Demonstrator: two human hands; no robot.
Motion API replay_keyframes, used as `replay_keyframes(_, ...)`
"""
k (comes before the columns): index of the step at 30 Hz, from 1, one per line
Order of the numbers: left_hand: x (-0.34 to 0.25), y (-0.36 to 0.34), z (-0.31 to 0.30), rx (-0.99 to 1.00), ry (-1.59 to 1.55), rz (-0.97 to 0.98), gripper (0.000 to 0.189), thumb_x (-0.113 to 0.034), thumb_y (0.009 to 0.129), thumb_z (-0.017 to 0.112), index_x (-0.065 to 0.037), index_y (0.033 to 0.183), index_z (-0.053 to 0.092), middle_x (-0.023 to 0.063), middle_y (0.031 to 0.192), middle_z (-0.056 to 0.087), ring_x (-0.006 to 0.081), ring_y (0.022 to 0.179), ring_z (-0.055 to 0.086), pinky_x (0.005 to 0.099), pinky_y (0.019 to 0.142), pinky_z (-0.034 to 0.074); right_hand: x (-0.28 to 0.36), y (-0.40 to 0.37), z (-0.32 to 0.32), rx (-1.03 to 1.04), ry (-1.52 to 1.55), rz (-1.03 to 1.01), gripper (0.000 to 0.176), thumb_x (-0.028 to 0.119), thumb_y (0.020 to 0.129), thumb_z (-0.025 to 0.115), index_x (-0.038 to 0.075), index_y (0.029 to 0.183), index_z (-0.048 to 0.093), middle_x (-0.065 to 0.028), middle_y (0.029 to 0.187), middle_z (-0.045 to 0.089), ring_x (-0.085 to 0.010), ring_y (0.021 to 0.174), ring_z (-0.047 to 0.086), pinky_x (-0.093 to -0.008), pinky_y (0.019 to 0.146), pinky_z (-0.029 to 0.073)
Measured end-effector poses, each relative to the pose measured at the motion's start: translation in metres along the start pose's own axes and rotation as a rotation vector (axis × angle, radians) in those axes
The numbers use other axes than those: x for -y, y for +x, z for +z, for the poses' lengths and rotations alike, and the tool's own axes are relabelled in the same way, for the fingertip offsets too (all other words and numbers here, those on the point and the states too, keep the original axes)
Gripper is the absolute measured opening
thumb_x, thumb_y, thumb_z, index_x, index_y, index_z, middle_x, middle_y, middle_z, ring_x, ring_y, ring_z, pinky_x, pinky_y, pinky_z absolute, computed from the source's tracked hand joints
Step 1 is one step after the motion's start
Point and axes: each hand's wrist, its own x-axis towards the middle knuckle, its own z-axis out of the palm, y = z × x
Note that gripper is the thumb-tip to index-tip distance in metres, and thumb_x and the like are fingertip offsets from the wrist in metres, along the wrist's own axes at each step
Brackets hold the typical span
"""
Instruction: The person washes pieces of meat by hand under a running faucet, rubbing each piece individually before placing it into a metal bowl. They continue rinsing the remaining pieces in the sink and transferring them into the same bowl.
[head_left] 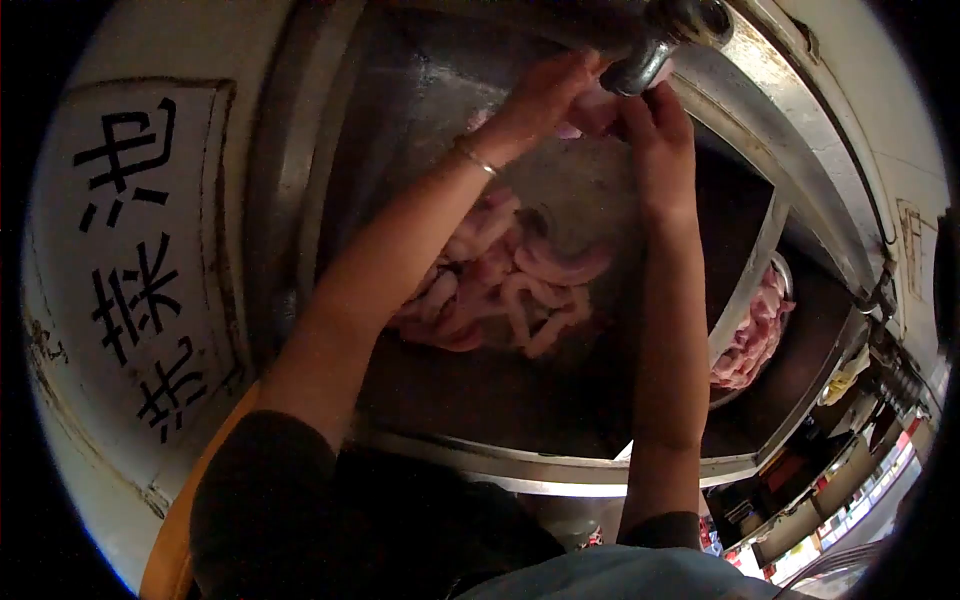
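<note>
My left hand (540,100), with a bracelet on the wrist, and my right hand (660,135) are together under the tap (640,70) at the far side of a metal sink (400,95). Between them they grip a pale pink piece of intestine (596,113), stretched from one hand to the other. The tap covers part of the fingers. Below my forearms, a heap of pink, tube-like intestines (490,275) lies on the sink bottom, partly behind my left forearm.
Right of a metal divider (750,265), a second basin holds a round bowl (783,268) of pink-red meat pieces (750,340). A sign with black characters (140,265) is on the left wall. Shelves with assorted items (800,490) are at the lower right.
</note>
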Motion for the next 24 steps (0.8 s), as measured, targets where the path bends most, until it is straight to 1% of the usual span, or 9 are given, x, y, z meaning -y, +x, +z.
replay_keyframes(1,-0.003,0.003,0.004,0.000,0.002,0.001,0.031,-0.032,0.082,0.054,-0.003,0.091,0.058,0.0023,0.066,0.057,0.0101,0.058,0.053,0.0261,0.055,0.043,0.001,-0.001,0.000,0.001,0.001,-0.001,0.015,0.012,0.085,0.050,0.001,0.093,0.051,-0.0038,0.081,0.058,-0.0090,0.069,0.052,-0.0233,0.063,0.042)
replay_keyframes(3,-0.007,0.005,0.011,-0.002,-0.246,-0.306,0.031,-0.034,0.081,0.055,-0.004,0.088,0.059,-0.0012,0.061,0.053,0.0068,0.054,0.050,0.0224,0.050,0.041,0.006,-0.002,-0.002,0.032,0.104,-0.031,0.016,0.013,0.085,0.050,0.000,0.094,0.052,-0.0044,0.083,0.058,-0.0091,0.071,0.052,-0.0228,0.064,0.043)
replay_keyframes(6,-0.006,0.007,0.013,0.061,-0.068,-0.082,0.025,-0.029,0.081,0.056,-0.005,0.088,0.059,-0.0023,0.057,0.053,0.0040,0.050,0.048,0.0197,0.045,0.038,0.017,-0.001,-0.015,-0.169,0.072,-0.175,0.018,0.013,0.085,0.050,0.000,0.097,0.052,-0.0047,0.086,0.057,-0.0093,0.074,0.052,-0.0221,0.067,0.042)
replay_keyframes(9,-0.020,0.005,0.013,0.162,-0.214,-0.273,0.018,-0.021,0.080,0.057,-0.005,0.088,0.059,-0.0025,0.056,0.052,0.0027,0.048,0.046,0.0192,0.043,0.037,0.037,-0.006,-0.019,-0.200,0.125,-0.246,0.021,0.014,0.085,0.051,-0.001,0.099,0.052,-0.0039,0.088,0.057,-0.0094,0.077,0.052,-0.0217,0.071,0.042)
replay_keyframes(12,-0.016,0.009,0.016,0.237,-0.403,-0.309,0.017,-0.016,0.079,0.058,-0.004,0.091,0.058,-0.0035,0.057,0.053,0.0031,0.047,0.046,0.0193,0.043,0.038,0.050,-0.017,-0.023,-0.262,0.180,-0.222,0.021,0.015,0.085,0.051,0.000,0.100,0.052,-0.0028,0.089,0.056,-0.0093,0.079,0.051,-0.0219,0.071,0.041)
replay_keyframes(16,-0.006,0.004,0.015,0.074,-0.388,-0.245,0.019,-0.015,0.078,0.059,-0.004,0.094,0.056,-0.0035,0.058,0.052,0.0033,0.050,0.048,0.0186,0.043,0.039,0.073,-0.017,-0.032,-0.267,0.398,-0.279,0.023,0.017,0.085,0.051,0.000,0.101,0.051,-0.0054,0.089,0.056,-0.0124,0.079,0.052,-0.0246,0.070,0.042)
replay_keyframes(18,0.009,-0.004,0.007,0.120,-0.112,-0.311,0.019,-0.013,0.078,0.058,-0.004,0.094,0.056,-0.0031,0.058,0.052,0.0042,0.052,0.049,0.0196,0.045,0.041,0.087,-0.017,-0.035,-0.287,0.446,-0.308,0.023,0.017,0.086,0.050,-0.001,0.101,0.051,-0.0073,0.091,0.055,-0.0144,0.082,0.053,-0.0260,0.072,0.042)
replay_keyframes(22,0.064,-0.033,-0.001,0.117,-0.356,-0.332,0.012,-0.013,0.078,0.057,-0.003,0.086,0.058,-0.0021,0.057,0.051,0.0056,0.053,0.049,0.0217,0.048,0.042,0.096,-0.018,-0.041,-0.336,0.444,-0.347,0.024,0.016,0.086,0.049,-0.002,0.102,0.051,-0.0078,0.092,0.055,-0.0145,0.084,0.052,-0.0263,0.072,0.042)
replay_keyframes(24,0.110,-0.048,-0.003,0.014,-0.056,-0.214,0.012,-0.015,0.079,0.058,-0.004,0.078,0.059,-0.0011,0.057,0.051,0.0064,0.054,0.048,0.0235,0.050,0.041,0.096,-0.020,-0.042,-0.298,0.487,-0.322,0.025,0.016,0.087,0.046,0.000,0.107,0.048,-0.0116,0.102,0.054,-0.0194,0.095,0.051,-0.0340,0.086,0.039)
